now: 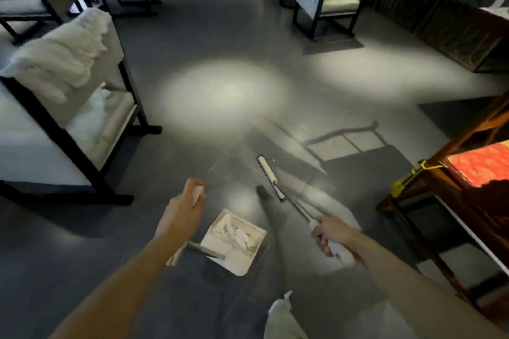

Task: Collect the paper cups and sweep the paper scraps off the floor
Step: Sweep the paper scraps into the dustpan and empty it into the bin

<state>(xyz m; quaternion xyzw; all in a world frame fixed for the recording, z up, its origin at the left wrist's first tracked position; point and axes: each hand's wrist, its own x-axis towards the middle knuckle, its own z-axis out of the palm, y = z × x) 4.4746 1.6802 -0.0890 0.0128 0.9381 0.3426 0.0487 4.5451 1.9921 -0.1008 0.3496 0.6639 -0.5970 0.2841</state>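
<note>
Lying heaped in the cream, rectangular plastic dustpan (pixel 239 263), crumpled white paper scraps (pixel 237 232) are being carried, a few of them flecked with orange; whether any paper cup is crushed in among them cannot be told. The dustpan is being held low over the dark grey polished floor (pixel 214 44), just in front of the person, and whether it is touching the floor cannot be told.

The top of its cream handle (pixel 199 192) is being gripped by the left hand (pixel 184 208), the fingers being curled tightly round it. The lower run of the handle is being hidden behind the forearm.

A cream, bar-headed broom (pixel 271 177) with dark bristles is being held out to the right of the dustpan. Its head is being kept just beyond the pan, apart from it. Its white plastic grip (pixel 342 253) is being clasped by the right hand (pixel 329 235), all the fingers being wrapped closed about it.

To the left, a white-cushioned armchair (pixel 91 129) with a black frame is being draped by a fleecy white throw (pixel 60 58). To the right, a red-orange patterned cushion (pixel 480 166) is being borne by a brown wooden chair (pixel 413 195), a yellow tie (pixel 422 169) being wound round its frame. A pale trouser leg (pixel 283 319) is being shown at the bottom edge.
</note>
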